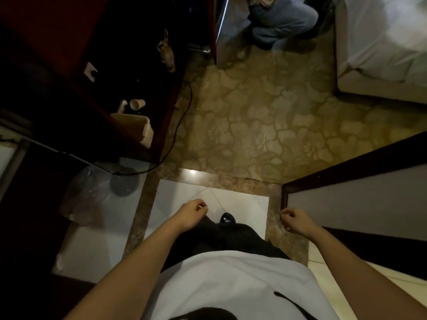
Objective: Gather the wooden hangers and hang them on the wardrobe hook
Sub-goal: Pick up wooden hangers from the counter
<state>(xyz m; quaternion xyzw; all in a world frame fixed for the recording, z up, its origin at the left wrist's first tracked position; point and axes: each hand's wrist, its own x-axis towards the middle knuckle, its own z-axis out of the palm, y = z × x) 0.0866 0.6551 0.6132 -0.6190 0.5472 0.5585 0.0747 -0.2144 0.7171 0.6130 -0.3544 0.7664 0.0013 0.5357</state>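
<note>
Loosely curled, left hand (193, 212) and right hand (297, 221) hover — over white tile (242, 199).

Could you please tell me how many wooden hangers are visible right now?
0. The left hand and right hand hold nothing; some may be hidden in the dark cabinet on the left.

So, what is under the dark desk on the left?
Under the desk are a beige bin and a white cup; a black cable runs out. Further in is too dark to see.
</note>
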